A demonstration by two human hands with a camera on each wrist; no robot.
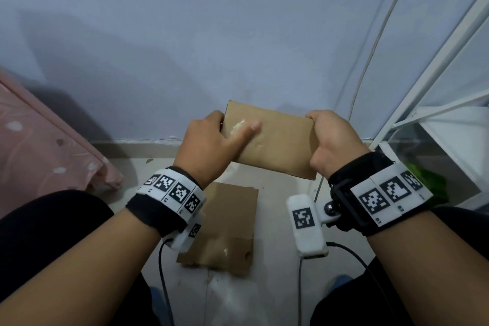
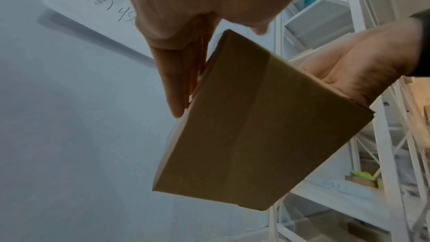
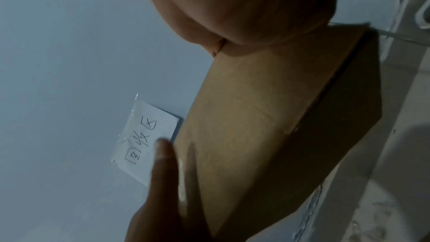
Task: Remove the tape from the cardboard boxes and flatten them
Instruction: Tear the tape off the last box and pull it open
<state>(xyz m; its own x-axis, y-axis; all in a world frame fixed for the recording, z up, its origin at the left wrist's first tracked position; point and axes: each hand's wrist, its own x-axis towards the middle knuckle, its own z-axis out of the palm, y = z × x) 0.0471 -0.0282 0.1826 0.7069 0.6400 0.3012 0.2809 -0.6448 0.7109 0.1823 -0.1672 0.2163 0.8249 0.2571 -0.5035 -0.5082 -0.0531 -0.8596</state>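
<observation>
Both hands hold the box [image 1: 275, 140] up over the floor: left hand [image 1: 209, 145] pinches one end, right hand [image 1: 336, 140] grips the other. Tape seems intact; next, lift a tape edge.

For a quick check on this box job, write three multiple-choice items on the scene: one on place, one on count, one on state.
1. Where does the flattened cardboard lie?
A. on the floor below the hands
B. on the white rack
C. on the pink cloth

2. How many hands hold the raised box?
A. none
B. one
C. two

3. What state is the raised box in?
A. torn in half
B. closed, still box-shaped
C. crushed flat

Key: 1 A, it lies between the forearms; 2 C, left hand and right hand each hold an end; 3 B, the left wrist view shows intact faces.
</observation>
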